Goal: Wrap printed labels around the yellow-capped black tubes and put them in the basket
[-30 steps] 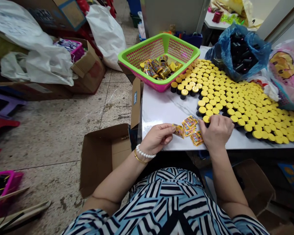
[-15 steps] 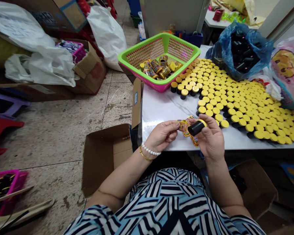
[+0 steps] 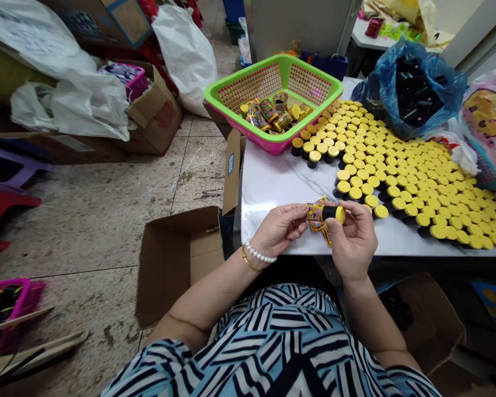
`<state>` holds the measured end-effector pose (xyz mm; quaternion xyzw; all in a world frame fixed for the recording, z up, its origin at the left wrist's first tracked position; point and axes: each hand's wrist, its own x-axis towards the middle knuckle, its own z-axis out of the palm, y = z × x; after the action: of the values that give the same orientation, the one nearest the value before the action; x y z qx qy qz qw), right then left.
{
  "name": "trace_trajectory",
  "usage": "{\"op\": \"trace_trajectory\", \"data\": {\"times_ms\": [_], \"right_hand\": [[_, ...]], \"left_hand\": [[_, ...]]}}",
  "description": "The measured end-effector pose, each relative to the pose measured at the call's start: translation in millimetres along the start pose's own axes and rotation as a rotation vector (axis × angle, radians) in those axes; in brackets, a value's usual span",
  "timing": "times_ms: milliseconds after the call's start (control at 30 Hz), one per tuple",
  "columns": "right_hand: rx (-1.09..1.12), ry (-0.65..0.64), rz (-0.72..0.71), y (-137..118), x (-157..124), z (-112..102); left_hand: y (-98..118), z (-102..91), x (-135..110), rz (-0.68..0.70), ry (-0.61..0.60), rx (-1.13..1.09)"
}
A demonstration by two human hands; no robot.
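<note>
My left hand [image 3: 288,225] pinches a printed yellow sleeve label [image 3: 314,213] at its left edge. In my right hand [image 3: 355,238] lies a small black bottle with a yellow cap [image 3: 333,213], held sideways by the cap end between thumb and fingers. The bottle's black end meets the label's right side; whether it sits inside the label I cannot tell. Below them, more printed labels [image 3: 324,232] lie on the white table [image 3: 273,187]. Rows of yellow-capped black bottles [image 3: 413,182] stand close together to the right of my right hand.
A green and pink basket [image 3: 273,99] with several labelled bottles stands at the table's back left. Behind the rows sits a blue plastic bag [image 3: 409,94] of black bottles. An open cardboard box [image 3: 169,264] is on the floor to the left, near a white sack [image 3: 186,58].
My right hand has turned the bottle from a slant to nearly level, its black end now against the label. Both hands are closer together. The view has shifted slightly.
</note>
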<state>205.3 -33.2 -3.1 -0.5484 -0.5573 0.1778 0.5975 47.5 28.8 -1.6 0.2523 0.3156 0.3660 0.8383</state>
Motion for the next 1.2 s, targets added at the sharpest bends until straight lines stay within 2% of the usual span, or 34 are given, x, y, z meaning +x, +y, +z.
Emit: {"op": "trace_trajectory", "data": {"times_ms": [133, 267, 367, 433, 567, 767, 967, 1133, 1200], "right_hand": [[0.169, -0.038, 0.088, 4.4, 0.4, 6.2], [0.279, -0.034, 0.117, 8.2, 0.9, 0.5], [0.324, 0.023, 0.104, 12.9, -0.6, -5.0], [0.317, 0.016, 0.098, 15.2, -2.1, -6.1], [0.265, -0.018, 0.068, 12.9, -3.8, -5.6], [0.137, -0.151, 0.032, -0.7, -5.5, -20.4], [0.154, -0.018, 0.004, -0.8, -8.6, -25.9], [0.054, -0.184, -0.145, 3.7, -3.7, -28.7], [0.041, -0.191, -0.162, 4.6, -1.4, -32.3]], "left_hand": [[0.1, 0.4, -1.9, 0.034, 0.032, 0.022], [-1.3, -3.9, -8.3, 0.007, 0.019, 0.073], [-0.8, -5.4, -13.7, 0.171, 0.057, 0.161], [1.4, -4.6, -15.1, 0.275, 0.029, 0.223], [6.5, -2.6, -12.3, 0.235, -0.192, 0.295], [6.9, -4.7, -8.2, 0.27, -0.205, 0.364], [0.1, -5.3, -4.3, 0.318, -0.25, 0.449], [1.7, -4.7, -3.3, 0.294, -0.264, 0.436], [4.0, -4.6, -4.2, 0.284, -0.292, 0.408]]}}
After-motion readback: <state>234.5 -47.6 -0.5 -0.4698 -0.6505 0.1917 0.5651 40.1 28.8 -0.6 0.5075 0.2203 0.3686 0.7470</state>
